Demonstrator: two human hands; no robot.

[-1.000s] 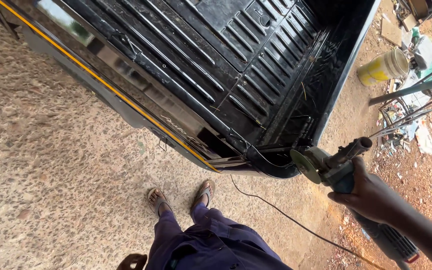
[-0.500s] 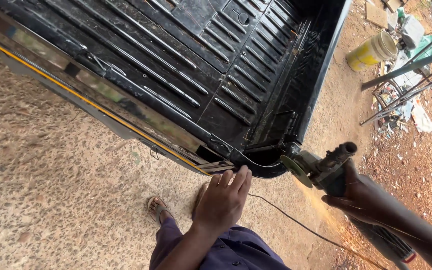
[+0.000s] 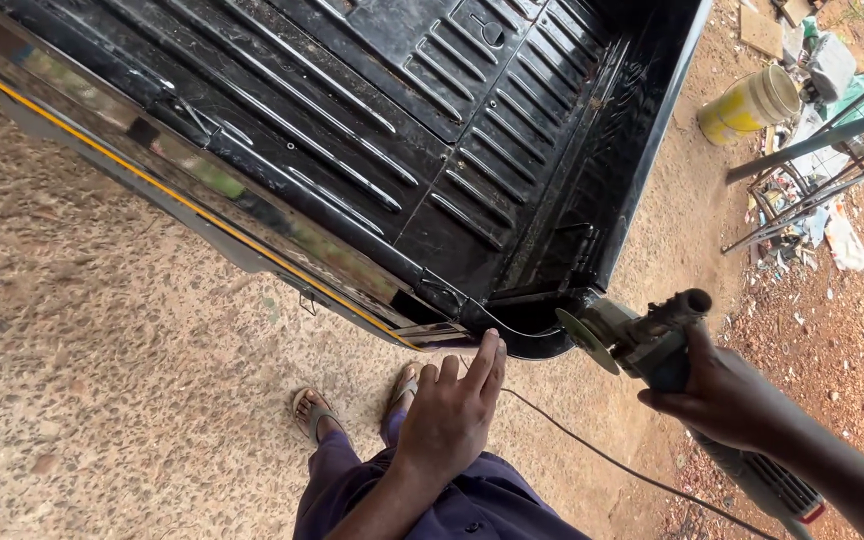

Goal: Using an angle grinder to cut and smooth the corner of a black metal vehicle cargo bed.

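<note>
At lower right of the frame our right hand (image 3: 727, 395) is wrapped round the grinder (image 3: 652, 345), disc (image 3: 586, 340) aimed left at the rounded corner (image 3: 537, 345) of the black truck bed (image 3: 432, 150), very near it; whether they touch, we can't tell. Our left hand (image 3: 452, 420) is free, fingers loosely spread, at bottom centre just under that same corner, holding nothing.

Risks as we judge them:
- Left hand sits close to the disc w/ no glove. A slip or kickback off the metal edge could bring the disc across our fingers.
- Grinder held w/ one hand only, so less control if the disc bites.
- Cord (image 3: 602, 455) runs from bottom right toward the bed corner, passing below the disc; it could get nicked or snag our legs.
- Feet (image 3: 317, 415) in open sandals right below, so sparks or chips may land on skin.
- Disc guard is hard to make out from here.

Yellow bucket (image 3: 752, 100) and metal scrap (image 3: 812, 190) at upper right lie well apart.
</note>
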